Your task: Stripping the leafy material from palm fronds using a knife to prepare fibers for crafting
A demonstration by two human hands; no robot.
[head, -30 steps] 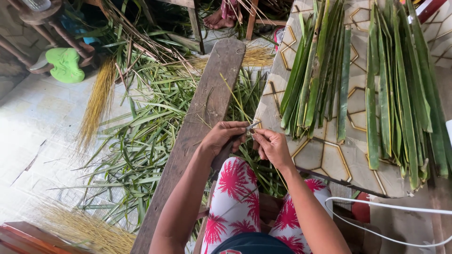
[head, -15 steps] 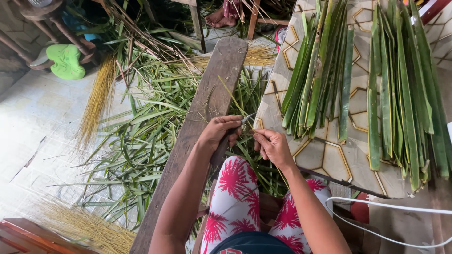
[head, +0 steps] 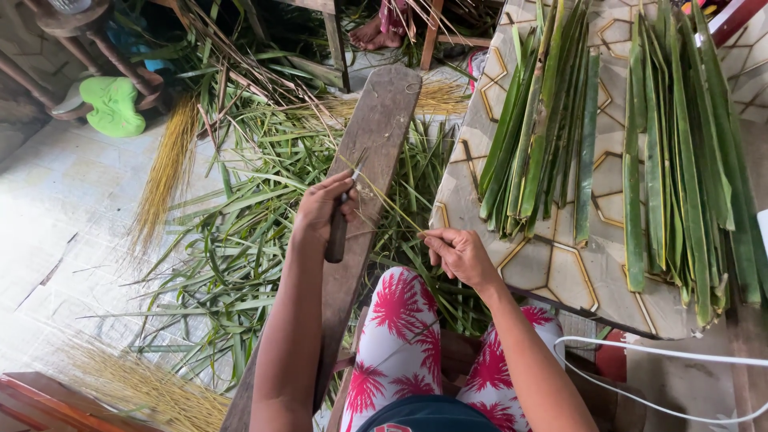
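My left hand (head: 324,210) is closed round the dark handle of a small knife (head: 339,228), its short blade pointing up toward the top of the frame, at centre. My right hand (head: 460,256) pinches the near end of a thin yellow-green leaf midrib (head: 388,204) between thumb and fingertips, just right of centre; the other fingers curl in. The midrib runs slanting up and left from that pinch to the blade, crossing above the long weathered wooden plank (head: 376,128) that stretches from the lower centre to the upper middle.

Under and left of the plank, loose green palm leaflets (head: 240,240) lie scattered over the pale floor. A bundle of straw-yellow stripped midribs (head: 164,172) lies at the left. At the right, a table with a beige hexagon-patterned cover (head: 552,268) bears two stacks of flat cut green leaf strips (head: 680,160). My knees in white trousers with red palm print (head: 400,320) show at the bottom centre.
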